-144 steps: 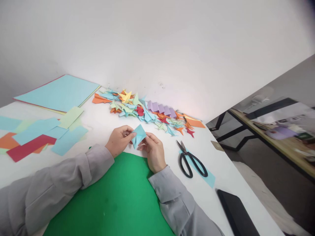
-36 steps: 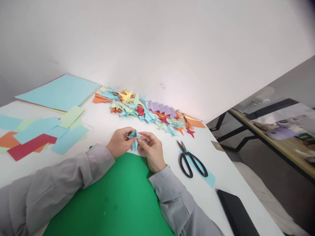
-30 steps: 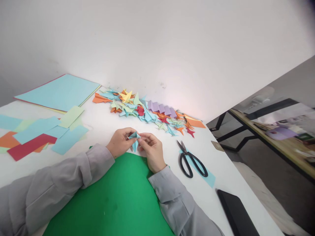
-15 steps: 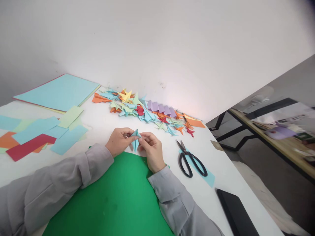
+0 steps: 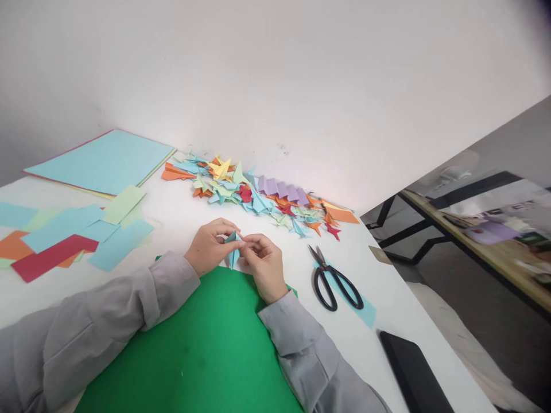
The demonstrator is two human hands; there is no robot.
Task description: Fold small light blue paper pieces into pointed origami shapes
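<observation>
Between my two hands is a small folded piece of light blue paper (image 5: pixel 233 258), pointed at its lower end. My left hand (image 5: pixel 209 246) pinches it from the left with thumb and fingers. From the right, my right hand (image 5: pixel 266 261) has its thumb and forefinger closed on the paper's edge. Both hands are just above the far edge of a green sheet (image 5: pixel 193 344). My fingertips hide parts of the folds.
Folded paper pieces (image 5: pixel 258 201) in several colours lie along the wall. Loose paper strips (image 5: pixel 55 258) and a stack of large sheets (image 5: pixel 103 160) are at left. Black-handled scissors (image 5: pixel 336 284) rest on a blue strip (image 5: pixel 365 312), near a black flat object (image 5: pixel 413 373).
The folded blue paper has turned and shifted slightly left between my fingers. My right fingers have moved a little along its edge. Other things stay in place.
</observation>
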